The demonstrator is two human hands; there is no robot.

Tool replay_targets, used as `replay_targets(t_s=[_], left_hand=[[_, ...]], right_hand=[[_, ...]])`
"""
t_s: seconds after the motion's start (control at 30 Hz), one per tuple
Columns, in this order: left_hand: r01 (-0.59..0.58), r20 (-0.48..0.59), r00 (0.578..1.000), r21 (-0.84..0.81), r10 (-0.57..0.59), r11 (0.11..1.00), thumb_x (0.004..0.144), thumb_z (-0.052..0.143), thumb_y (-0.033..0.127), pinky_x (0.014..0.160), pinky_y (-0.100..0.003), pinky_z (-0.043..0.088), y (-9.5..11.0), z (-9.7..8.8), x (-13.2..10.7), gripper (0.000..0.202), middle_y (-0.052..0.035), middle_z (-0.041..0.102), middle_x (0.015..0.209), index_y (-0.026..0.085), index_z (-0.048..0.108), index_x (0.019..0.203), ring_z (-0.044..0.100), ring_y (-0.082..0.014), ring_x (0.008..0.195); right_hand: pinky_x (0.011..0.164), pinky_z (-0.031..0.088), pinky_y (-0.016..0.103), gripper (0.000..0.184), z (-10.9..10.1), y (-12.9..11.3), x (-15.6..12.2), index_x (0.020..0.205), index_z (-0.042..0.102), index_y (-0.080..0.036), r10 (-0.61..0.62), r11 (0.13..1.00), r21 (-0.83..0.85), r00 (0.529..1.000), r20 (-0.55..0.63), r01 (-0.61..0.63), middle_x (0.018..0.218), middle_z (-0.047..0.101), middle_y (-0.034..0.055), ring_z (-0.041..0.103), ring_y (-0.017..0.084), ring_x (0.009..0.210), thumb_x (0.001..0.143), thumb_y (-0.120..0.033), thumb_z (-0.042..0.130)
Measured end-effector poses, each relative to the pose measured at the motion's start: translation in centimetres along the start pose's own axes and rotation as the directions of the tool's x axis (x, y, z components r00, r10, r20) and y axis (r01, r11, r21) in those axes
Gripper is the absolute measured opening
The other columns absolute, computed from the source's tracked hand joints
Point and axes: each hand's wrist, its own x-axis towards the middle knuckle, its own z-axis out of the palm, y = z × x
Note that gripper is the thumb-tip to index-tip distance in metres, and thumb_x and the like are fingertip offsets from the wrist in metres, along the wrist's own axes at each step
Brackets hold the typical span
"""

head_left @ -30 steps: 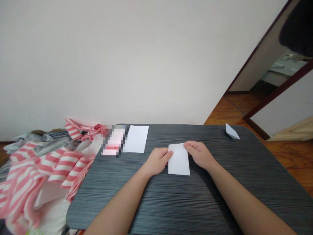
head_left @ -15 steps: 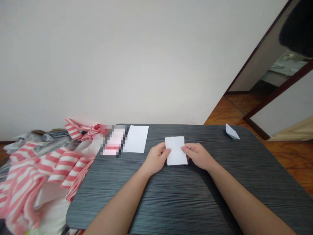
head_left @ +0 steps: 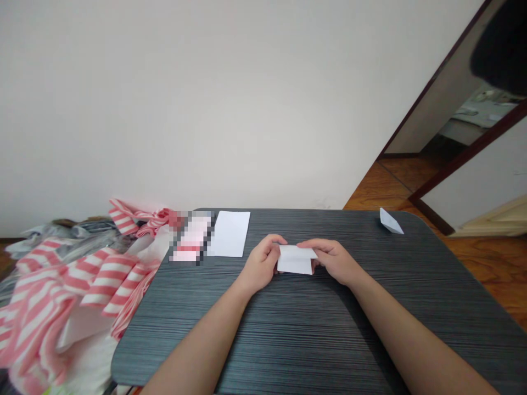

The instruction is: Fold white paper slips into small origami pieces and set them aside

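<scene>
A small folded piece of white paper (head_left: pixel 295 260) is held between both hands just above the dark striped table (head_left: pixel 288 340), near its middle. My left hand (head_left: pixel 261 266) pinches the paper's left edge, fingers curled over its top. My right hand (head_left: pixel 335 259) pinches the right edge in the same way. The paper looks folded down, shorter than it is wide.
A white sheet (head_left: pixel 229 233) lies at the table's back left beside a blurred pink patch (head_left: pixel 191 238). A small folded white paper boat (head_left: pixel 390 221) sits at the back right corner. Red-and-white striped cloth (head_left: pixel 74 285) is heaped left of the table. A doorway opens at the right.
The paper lay flat on the table, was then lifted upright between both hands, and now its top half is folded down, so it appears shorter. Both hands moved slightly inward.
</scene>
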Motion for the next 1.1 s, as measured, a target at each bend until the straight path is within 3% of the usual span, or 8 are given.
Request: replay_targets(t_s=[0.17, 0.33, 0.47, 0.57, 0.7, 1.1], left_hand=[[0.026, 0.021, 1.0, -0.114, -0.023, 0.993, 0.087, 0.038, 0.033, 0.045, -0.02, 0.039, -0.12, -0.12, 0.11, 0.024, 0.002, 0.051, 0.055, 0.016, 0.053, 0.093, 0.053, -0.0107, 0.049], [0.049, -0.017, 0.999, -0.075, -0.051, 0.996, 0.081, 0.051, 0.038, 0.038, -0.016, 0.035, -0.17, 0.13, 0.26, 0.024, 0.0035, 0.051, 0.058, 0.016, 0.051, 0.09, 0.05, -0.0074, 0.043], [0.043, -0.043, 0.998, -0.035, -0.044, 0.998, 0.082, 0.048, 0.038, 0.037, -0.016, 0.034, -0.49, 0.19, 0.36, 0.024, 0.0054, 0.049, 0.052, 0.017, 0.048, 0.094, 0.049, -0.0075, 0.04], [0.029, -0.063, 0.998, -0.033, -0.031, 0.999, 0.083, 0.048, 0.038, 0.037, -0.015, 0.035, -0.61, 0.16, 0.37, 0.026, 0.0054, 0.05, 0.053, 0.017, 0.047, 0.098, 0.049, -0.0075, 0.04], [0.014, -0.077, 0.997, -0.047, -0.018, 0.999, 0.083, 0.047, 0.038, 0.038, -0.016, 0.038, -0.59, 0.22, 0.37, 0.026, 0.0052, 0.051, 0.058, 0.019, 0.044, 0.1, 0.052, -0.0079, 0.043], [0.029, -0.069, 0.997, -0.11, -0.037, 0.993, 0.082, 0.05, 0.036, 0.04, -0.016, 0.039, -0.47, 0.39, 0.45, 0.027, 0.0033, 0.055, 0.066, 0.018, 0.042, 0.101, 0.056, -0.0082, 0.046]], right_hand=[[0.057, 0.046, 0.026, 0.029, -0.05, -0.21, -0.09, 0.101, 0.067, -0.018, -0.03, 0.996, -0.089, 0.999, 0.014, 0.032, 0.068, 0.065, 0.0014, 0.057, 0.013, 0.057, 0.082, -0.02, 0.047], [0.062, 0.048, 0.029, 0.029, 0.02, -0.74, -0.22, 0.104, 0.067, -0.019, -0.049, 0.982, -0.178, 0.997, 0.052, 0.057, 0.072, 0.065, 0.0021, 0.058, 0.014, 0.062, 0.084, -0.027, 0.048], [0.058, 0.049, 0.03, 0.04, 0.1, -0.39, -0.14, 0.122, 0.054, -0.019, -0.02, 0.999, -0.04, 1.0, -0.013, 0.019, 0.07, 0.063, 0.0022, 0.06, 0.014, 0.058, 0.087, -0.036, 0.047], [0.053, 0.05, 0.029, 0.045, 0.22, -0.39, -0.05, 0.121, 0.052, -0.015, 0.009, 0.999, 0.054, 1.0, -0.005, -0.009, 0.074, 0.063, 0.0052, 0.061, 0.015, 0.059, 0.087, -0.042, 0.045], [0.05, 0.05, 0.026, 0.041, 0.46, -0.84, -0.02, 0.112, 0.055, -0.01, 0.058, 0.998, -0.006, 0.994, 0.089, -0.058, 0.068, 0.064, 0.0051, 0.061, 0.014, 0.055, 0.085, -0.04, 0.051], [0.05, 0.051, 0.026, 0.039, 0.62, -0.1, 0.22, 0.116, 0.051, -0.013, 0.007, 1.0, 0.003, 0.999, 0.049, -0.007, 0.074, 0.063, 0.0047, 0.062, 0.015, 0.062, 0.083, -0.034, 0.054]])
